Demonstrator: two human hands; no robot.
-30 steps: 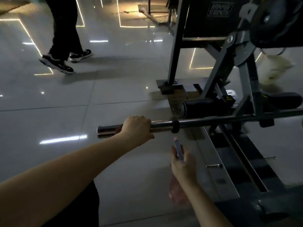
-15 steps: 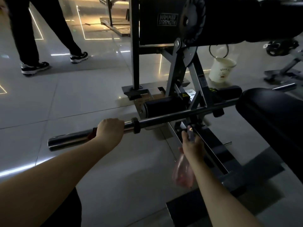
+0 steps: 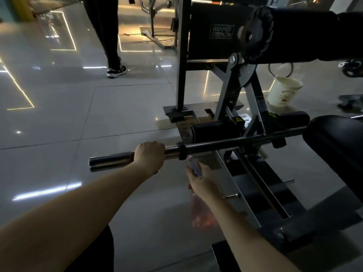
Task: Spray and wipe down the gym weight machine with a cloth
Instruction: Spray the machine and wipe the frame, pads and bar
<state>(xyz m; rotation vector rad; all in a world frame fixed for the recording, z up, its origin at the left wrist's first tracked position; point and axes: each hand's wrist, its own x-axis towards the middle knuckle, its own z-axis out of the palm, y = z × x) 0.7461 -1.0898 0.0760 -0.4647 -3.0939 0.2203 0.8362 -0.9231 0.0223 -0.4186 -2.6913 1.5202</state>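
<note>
The weight machine (image 3: 231,91) is a dark steel frame with black pads. Its bar (image 3: 110,160) ends in a chrome sleeve that sticks out to the left. My left hand (image 3: 150,156) grips that sleeve just left of the black collar, and a dark reddish cloth edge (image 3: 132,157) peeks out under the fingers. My right hand (image 3: 202,181) holds a pink translucent spray bottle (image 3: 200,213) by the neck. The nozzle points up, just below the collar, and the bottle body hangs below the wrist.
A black padded seat (image 3: 337,144) fills the right side. A white bucket (image 3: 282,91) stands on the tiled floor behind the frame. Another person's legs and a sneaker (image 3: 115,70) are at the upper left. Glossy floor tiles spread out to the left.
My left hand has slid a little along the sleeve toward the collar. My right hand with the bottle has dropped slightly back from the bar. The person behind has stepped to the right.
</note>
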